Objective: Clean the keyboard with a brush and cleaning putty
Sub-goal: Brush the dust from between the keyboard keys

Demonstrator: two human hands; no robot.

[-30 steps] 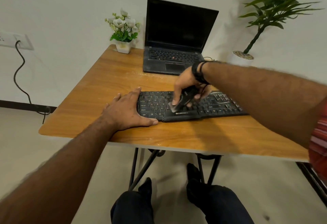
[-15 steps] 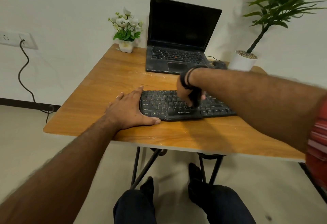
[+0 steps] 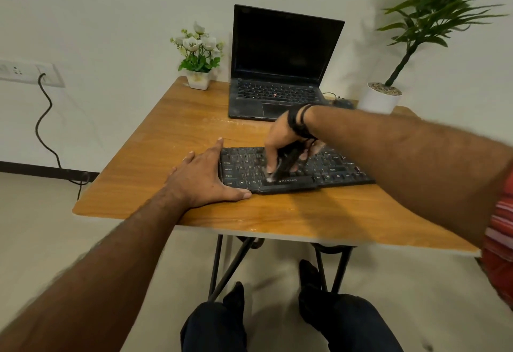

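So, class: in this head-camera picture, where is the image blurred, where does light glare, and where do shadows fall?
Head view: the right hand and the brush it holds are smeared by motion; the left hand at the keyboard end is sharper; pale glare streaks the table near the laptop; the right arm's shadow darkens the wood before the keyboard; the wide lens bends the frame edges.

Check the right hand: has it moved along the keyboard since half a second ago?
Yes. The right hand has swept the brush left: its bristles now sit just left of the logo on the keyboard, having been right of it.
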